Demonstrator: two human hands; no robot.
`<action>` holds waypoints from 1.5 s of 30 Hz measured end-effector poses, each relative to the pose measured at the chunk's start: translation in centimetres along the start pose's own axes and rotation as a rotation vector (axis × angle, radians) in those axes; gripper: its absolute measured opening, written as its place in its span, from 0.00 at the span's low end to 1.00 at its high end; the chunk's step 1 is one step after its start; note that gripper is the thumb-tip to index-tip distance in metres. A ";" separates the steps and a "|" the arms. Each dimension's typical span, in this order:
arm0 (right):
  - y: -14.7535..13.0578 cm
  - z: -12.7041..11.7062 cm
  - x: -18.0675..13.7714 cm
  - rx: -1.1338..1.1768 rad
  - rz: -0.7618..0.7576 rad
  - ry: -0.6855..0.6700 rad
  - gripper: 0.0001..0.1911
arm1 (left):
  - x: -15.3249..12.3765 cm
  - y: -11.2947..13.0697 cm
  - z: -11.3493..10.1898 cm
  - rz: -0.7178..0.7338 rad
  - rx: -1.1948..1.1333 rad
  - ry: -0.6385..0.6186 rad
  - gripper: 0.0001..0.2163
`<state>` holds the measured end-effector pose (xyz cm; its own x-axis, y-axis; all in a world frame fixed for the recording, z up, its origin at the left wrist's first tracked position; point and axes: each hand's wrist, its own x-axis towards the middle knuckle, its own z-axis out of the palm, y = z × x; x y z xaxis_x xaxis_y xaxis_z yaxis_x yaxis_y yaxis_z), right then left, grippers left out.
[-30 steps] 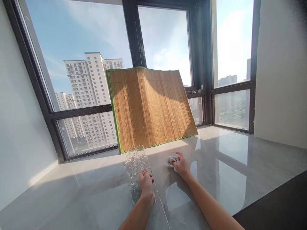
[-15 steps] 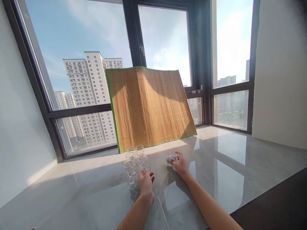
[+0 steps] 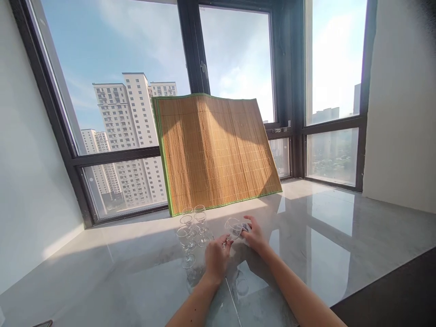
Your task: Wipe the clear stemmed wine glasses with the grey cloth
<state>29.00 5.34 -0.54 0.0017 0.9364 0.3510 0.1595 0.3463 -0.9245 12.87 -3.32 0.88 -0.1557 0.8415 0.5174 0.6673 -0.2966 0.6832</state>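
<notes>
My left hand (image 3: 215, 259) is closed round the stem of a clear wine glass (image 3: 233, 228) and holds it tilted above the grey marble counter (image 3: 136, 272). My right hand (image 3: 254, 235) is closed on a small white cloth (image 3: 244, 228), right beside the glass bowl. Several more wine glasses (image 3: 190, 229) stand upright in a cluster just left of my hands.
A bamboo mat with a green edge (image 3: 214, 150) leans against the window frame behind the glasses. White walls close in the counter at left and right. A dark edge (image 3: 391, 290) runs along the near right.
My left hand has lifted one glass out of the cluster and brought it right, up to my right hand and the cloth. The right hand has barely moved.
</notes>
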 end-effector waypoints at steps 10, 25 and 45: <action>-2.0 0.2 -0.8 0.235 0.022 -0.118 0.33 | 0.1 0.4 -0.7 -0.057 0.065 0.051 0.09; -2.7 -1.2 -0.4 0.235 -0.036 0.090 0.31 | -0.3 0.1 0.0 -0.054 0.147 0.013 0.07; -0.9 -1.7 0.2 0.080 0.020 -0.105 0.23 | 0.3 0.2 -1.5 -0.078 0.590 -0.158 0.11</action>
<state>30.57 5.13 0.68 -0.0999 0.9427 0.3183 0.0810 0.3266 -0.9417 11.85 -3.78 1.96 -0.1408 0.9206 0.3642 0.9558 0.0305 0.2923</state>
